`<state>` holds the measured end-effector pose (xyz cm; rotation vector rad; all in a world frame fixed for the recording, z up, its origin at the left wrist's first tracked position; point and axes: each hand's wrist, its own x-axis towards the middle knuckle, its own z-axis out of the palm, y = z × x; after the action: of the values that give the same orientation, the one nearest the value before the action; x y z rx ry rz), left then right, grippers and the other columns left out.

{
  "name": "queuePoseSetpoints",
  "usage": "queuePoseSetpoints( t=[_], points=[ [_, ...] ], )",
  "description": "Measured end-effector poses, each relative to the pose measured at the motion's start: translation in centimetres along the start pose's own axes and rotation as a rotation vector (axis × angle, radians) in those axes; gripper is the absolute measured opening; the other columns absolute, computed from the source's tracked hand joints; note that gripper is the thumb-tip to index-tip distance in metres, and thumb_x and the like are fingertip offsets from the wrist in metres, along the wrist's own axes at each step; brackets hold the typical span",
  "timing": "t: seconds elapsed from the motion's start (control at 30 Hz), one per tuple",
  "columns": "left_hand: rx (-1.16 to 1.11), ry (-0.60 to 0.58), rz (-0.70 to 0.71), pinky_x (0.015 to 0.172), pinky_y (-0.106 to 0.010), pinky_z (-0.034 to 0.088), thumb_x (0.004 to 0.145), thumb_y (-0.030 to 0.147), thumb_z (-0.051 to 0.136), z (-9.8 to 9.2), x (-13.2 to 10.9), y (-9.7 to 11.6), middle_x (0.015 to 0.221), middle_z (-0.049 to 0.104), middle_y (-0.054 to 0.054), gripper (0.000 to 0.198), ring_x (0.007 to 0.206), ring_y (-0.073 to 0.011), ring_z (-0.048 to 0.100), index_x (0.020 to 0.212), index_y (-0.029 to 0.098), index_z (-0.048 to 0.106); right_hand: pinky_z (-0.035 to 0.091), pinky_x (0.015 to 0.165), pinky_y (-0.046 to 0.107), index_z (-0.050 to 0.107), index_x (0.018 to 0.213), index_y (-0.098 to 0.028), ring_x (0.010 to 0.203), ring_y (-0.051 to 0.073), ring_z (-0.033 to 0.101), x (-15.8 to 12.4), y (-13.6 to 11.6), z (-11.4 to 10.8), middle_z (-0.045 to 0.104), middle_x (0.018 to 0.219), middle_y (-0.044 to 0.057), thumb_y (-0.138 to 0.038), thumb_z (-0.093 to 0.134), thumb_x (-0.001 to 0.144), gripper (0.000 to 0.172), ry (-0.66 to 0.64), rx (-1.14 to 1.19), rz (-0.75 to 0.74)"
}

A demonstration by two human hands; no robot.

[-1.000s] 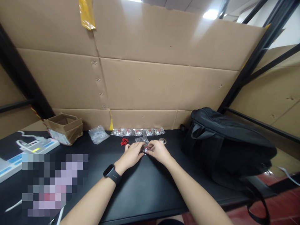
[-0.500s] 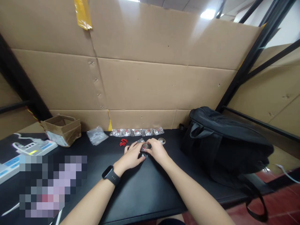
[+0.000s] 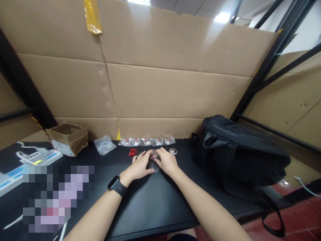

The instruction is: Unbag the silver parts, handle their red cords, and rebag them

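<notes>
Between my hands is a small clear plastic bag (image 3: pixel 154 166) with a round metal piece (image 3: pixel 153 156) at its upper part and a bit of red on it. My left hand (image 3: pixel 140 166), with a dark watch on the wrist, is closed on the bag's left side, its thumb along the lower edge. My right hand (image 3: pixel 167 162) pinches the round metal piece from the right. Fingers partly hide both items. Just right of my right hand lies a bare metal disc (image 3: pixel 173 151). Left of my hands is a small heap of red cord pieces (image 3: pixel 132 152).
Several bagged metal discs (image 3: pixel 147 142) line the back of the black table (image 3: pixel 150 207). A stack of clear bags (image 3: pixel 104 145), a cardboard box (image 3: pixel 69 139) and a power strip (image 3: pixel 30 165) are at left. A black backpack (image 3: pixel 240 157) fills the right side.
The clear bag shows more between my hands, its lower part spread toward me. My fingers have shifted slightly around the metal piece; the camera view has moved a little.
</notes>
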<state>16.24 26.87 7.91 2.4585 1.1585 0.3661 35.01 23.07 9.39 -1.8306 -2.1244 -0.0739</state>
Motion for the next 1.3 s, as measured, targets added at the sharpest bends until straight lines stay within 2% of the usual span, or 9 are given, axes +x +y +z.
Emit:
queuePoseSetpoints(
  t=[0.2,0.33,0.47,0.53,0.63,0.73,0.9,1.23,1.3],
  points=[
    [-0.03,-0.015,0.042,0.116,-0.059,0.022,0.079,0.039,0.07,-0.1,-0.1,-0.1,0.161,0.033,-0.012,0.095,0.152,-0.0358,0.02,0.156,0.032,0.016,0.044,0.068,0.026,0.061,0.105,-0.027,0.087,0.018,0.066,0.5,0.2,0.8,0.063,0.108,0.002,-0.031,0.07,0.086,0.022,0.062,0.141,0.078],
    [-0.078,0.047,0.096,0.114,-0.053,0.03,0.087,0.049,0.062,-1.0,-0.1,-0.3,0.156,0.042,-0.013,0.078,0.144,-0.0338,0.036,0.153,0.029,0.026,0.047,0.075,0.026,0.064,0.105,-0.025,0.088,0.017,0.064,0.7,2.0,0.1,0.062,0.107,0.002,-0.033,0.081,0.076,0.035,0.007,0.416,-0.104],
    [-0.131,0.177,0.087,0.106,-0.042,0.04,0.102,0.045,0.034,-2.0,0.3,-0.5,0.141,0.057,-0.008,0.043,0.129,-0.0253,0.053,0.14,0.028,0.044,0.048,0.068,0.024,0.059,0.117,-0.021,0.067,0.011,0.061,0.8,4.3,-0.8,0.065,0.099,0.003,-0.031,0.049,0.099,0.023,0.004,0.701,-0.1],
    [-0.088,0.252,0.072,0.103,-0.041,0.041,0.102,0.032,0.03,-2.2,0.4,-0.6,0.133,0.062,-0.005,0.035,0.123,-0.0231,0.056,0.129,0.029,0.053,0.048,0.068,0.024,0.061,0.113,-0.02,0.065,0.01,0.059,0.9,5.2,-0.9,0.064,0.095,0.002,-0.019,0.041,0.098,0.025,0.037,0.708,-0.087],
    [0.03,0.297,0.093,0.1,-0.04,0.038,0.093,0.014,0.039,-2.3,0.3,-0.8,0.121,0.065,-0.003,0.033,0.119,-0.0223,0.056,0.113,0.029,0.06,0.048,0.074,0.024,0.067,0.102,-0.02,0.069,0.009,0.058,1.0,5.6,-0.7,0.061,0.098,0.001,-0.006,0.059,0.081,0.027,0.065,0.589,-0.161],
    [0.092,0.284,0.118,0.098,-0.04,0.037,0.084,0.014,0.056,-2.1,0.3,-0.7,0.118,0.066,-0.003,0.026,0.118,-0.0239,0.054,0.105,0.028,0.063,0.048,0.077,0.024,0.07,0.097,-0.021,0.072,0.01,0.057,1.0,5.0,-0.2,0.061,0.097,0.0,-0.003,0.072,0.068,0.034,0.052,0.53,-0.213],
    [0.075,0.242,0.113,0.098,-0.04,0.036,0.087,0.033,0.065,-2.1,0.5,-0.5,0.111,0.069,-0.002,0.009,0.113,-0.0245,0.055,0.094,0.027,0.069,0.048,0.074,0.024,0.074,0.086,-0.021,0.076,0.013,0.06,1.0,4.0,0.1,0.063,0.093,0.001,-0.016,0.078,0.076,0.012,0.04,0.555,-0.266],
    [-0.046,0.172,-0.079,0.102,-0.052,0.036,0.092,0.043,0.053,-1.3,0.9,-0.7,0.122,0.067,-0.002,0.03,0.119,-0.0291,0.053,0.082,0.029,0.077,0.049,0.066,0.024,0.069,0.083,-0.017,0.069,0.015,0.067,1.4,5.3,1.2,0.073,0.074,0.002,-0.019,0.067,0.082,0.004,-0.05,0.757,0.046],
    [-0.065,0.177,-0.124,0.101,-0.053,0.036,0.095,0.043,0.048,-0.9,1.1,-0.4,0.119,0.067,-0.002,0.038,0.118,-0.0295,0.052,0.076,0.029,0.078,0.049,0.065,0.023,0.066,0.098,-0.018,0.067,0.015,0.068,1.3,5.3,1.7,0.073,0.074,0.0,-0.016,0.068,0.078,0.02,-0.041,0.781,0.089]
  ],
)
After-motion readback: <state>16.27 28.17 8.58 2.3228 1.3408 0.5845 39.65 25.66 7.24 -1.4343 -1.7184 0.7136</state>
